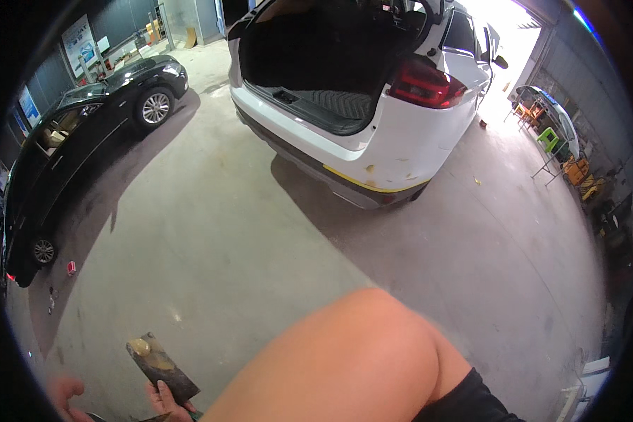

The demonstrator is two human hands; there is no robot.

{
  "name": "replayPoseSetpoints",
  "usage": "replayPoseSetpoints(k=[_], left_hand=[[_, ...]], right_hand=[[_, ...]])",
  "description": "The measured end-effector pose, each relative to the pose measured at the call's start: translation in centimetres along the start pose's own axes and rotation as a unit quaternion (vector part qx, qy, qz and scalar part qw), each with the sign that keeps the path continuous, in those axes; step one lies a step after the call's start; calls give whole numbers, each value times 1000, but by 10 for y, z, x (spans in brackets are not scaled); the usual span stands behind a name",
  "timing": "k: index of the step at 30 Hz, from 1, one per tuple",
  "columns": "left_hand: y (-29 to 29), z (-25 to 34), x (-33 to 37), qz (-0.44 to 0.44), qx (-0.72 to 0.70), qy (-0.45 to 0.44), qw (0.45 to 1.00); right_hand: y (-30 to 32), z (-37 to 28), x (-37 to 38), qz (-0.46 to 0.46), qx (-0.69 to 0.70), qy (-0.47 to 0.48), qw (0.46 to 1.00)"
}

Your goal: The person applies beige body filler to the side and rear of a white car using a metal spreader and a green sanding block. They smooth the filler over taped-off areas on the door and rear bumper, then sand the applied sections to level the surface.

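Note:
At the lower left, my right hand grips the near end of a dark, flat rectangular board. A yellowish, paste-like smear covers part of the board's far end. Further left, at the picture's rim, my left hand is partly cut off and blurred; its fingers do not show clearly. Low between the two hands is a dark edge of something I cannot make out. My bent bare knee fills the lower middle and hides part of the floor.
Ahead stands a white car with its tailgate raised, yellow tape along the rear bumper and tan patches above it. A black car is on the left. A small red box lies near it. A green chair stands far right.

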State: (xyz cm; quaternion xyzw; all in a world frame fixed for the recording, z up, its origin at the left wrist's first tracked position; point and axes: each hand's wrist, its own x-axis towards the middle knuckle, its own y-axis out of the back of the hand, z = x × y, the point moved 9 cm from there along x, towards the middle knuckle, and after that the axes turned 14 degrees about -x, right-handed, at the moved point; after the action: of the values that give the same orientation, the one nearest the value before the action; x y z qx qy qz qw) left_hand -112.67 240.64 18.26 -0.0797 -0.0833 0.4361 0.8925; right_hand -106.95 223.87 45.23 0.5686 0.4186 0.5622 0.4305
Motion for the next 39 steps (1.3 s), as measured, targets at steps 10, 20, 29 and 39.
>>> replayPoseSetpoints(k=[10, 20, 29, 39], left_hand=[[-48, -10, -3, -133, -40, -17, 990], [-177, -51, -76, -427, -36, 170, 887], [-305, -70, -116, -542, 54, 169, 821], [-419, -63, -114, -517, -35, 182, 836]], right_hand=[[10, 83, -66, 145, 130, -192, 962], [-200, 178, -358, 542, 580, -533, 293], [-87, 168, -382, 662, 568, -344, 347], [-140, 217, -483, 443, 374, -564, 588]])
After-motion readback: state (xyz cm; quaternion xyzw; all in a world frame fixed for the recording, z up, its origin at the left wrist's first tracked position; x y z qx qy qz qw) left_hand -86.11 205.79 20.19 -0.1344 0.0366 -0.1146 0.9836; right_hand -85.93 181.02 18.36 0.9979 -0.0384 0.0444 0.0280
